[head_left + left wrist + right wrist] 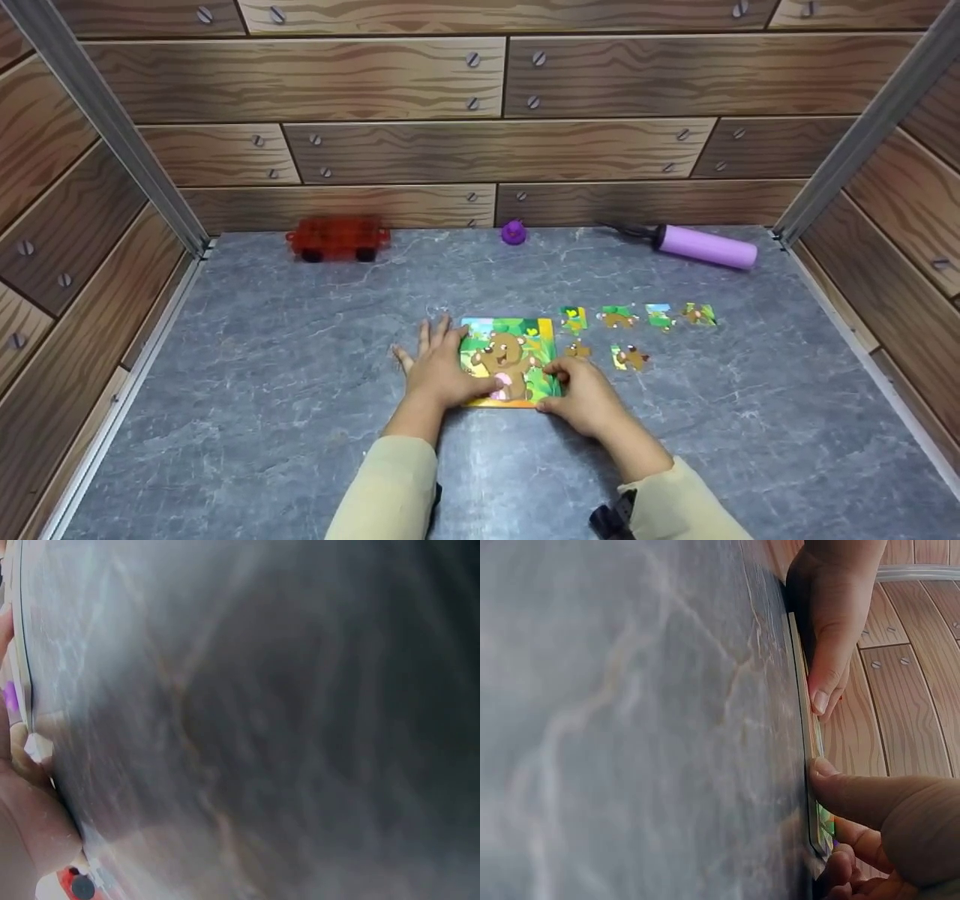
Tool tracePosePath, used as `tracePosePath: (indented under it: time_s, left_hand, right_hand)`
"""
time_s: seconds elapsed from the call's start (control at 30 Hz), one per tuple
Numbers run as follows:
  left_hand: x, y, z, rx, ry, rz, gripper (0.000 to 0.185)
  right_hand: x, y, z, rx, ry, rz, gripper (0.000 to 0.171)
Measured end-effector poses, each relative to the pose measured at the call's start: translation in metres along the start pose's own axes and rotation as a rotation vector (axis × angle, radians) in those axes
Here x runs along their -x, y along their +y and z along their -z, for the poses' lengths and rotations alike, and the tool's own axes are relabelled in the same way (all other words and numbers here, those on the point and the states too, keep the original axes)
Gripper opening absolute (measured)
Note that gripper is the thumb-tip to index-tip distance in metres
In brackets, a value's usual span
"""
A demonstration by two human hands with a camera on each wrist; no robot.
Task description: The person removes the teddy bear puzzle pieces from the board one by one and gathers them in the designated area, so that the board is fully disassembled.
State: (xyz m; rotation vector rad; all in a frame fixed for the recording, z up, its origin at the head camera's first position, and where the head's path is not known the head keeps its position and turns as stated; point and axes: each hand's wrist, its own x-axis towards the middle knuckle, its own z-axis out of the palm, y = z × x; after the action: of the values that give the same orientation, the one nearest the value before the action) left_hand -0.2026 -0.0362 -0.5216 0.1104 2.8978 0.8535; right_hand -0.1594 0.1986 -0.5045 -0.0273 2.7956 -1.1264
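Observation:
A square jigsaw puzzle (514, 345) with a brown bear on a green background lies flat on the grey table. My left hand (442, 371) rests along its left side, fingers spread, with the thumb across the bear's lower body. At the lower right corner, my right hand (589, 397) holds the puzzle's edge between curled index finger and thumb. The right wrist view shows the board's thin edge with the thumb (840, 784) on it. Several loose jigsaw pieces (619, 318) lie to the right; one brown piece (577, 349) is just beyond my right hand.
Along the back stand a translucent red toy car (337, 238), a small purple duck (514, 232) and a purple hand pump (705, 247) with a black end. Wood-patterned walls (390, 150) enclose the table (285, 375) at the back and both sides.

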Motion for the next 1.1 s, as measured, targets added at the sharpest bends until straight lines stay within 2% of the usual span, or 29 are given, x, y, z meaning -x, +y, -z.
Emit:
tracePosePath:
  time_s: [0.3, 0.5, 0.77, 0.97, 1.1]
  left_hand:
    - [0.0012, -0.0012, -0.0003, -0.015, -0.017, -0.006, 0.113]
    - [-0.0025, -0.0036, -0.0042, -0.013, -0.025, -0.006, 0.115]
    - [-0.0044, -0.0061, -0.0058, -0.005, 0.003, -0.013, 0.115]
    - [-0.0042, -0.0043, -0.0049, -0.007, -0.002, -0.008, 0.115]
    - [-0.0038, -0.0024, -0.0028, -0.002, -0.004, -0.008, 0.115]
  right_hand:
    - [0.0049, -0.0016, -0.0005, 0.039, 0.02, 0.023, 0.045]
    - [0.007, -0.0018, -0.0006, 0.0, 0.026, 0.023, 0.044]
    - [0.0068, 0.0008, 0.0007, -0.069, 0.016, 0.086, 0.045]
    - [0.006, 0.0025, 0.0045, -0.064, -0.025, 0.106, 0.044]
    - [0.0069, 0.0027, 0.0088, -0.059, -0.015, 0.123, 0.044]
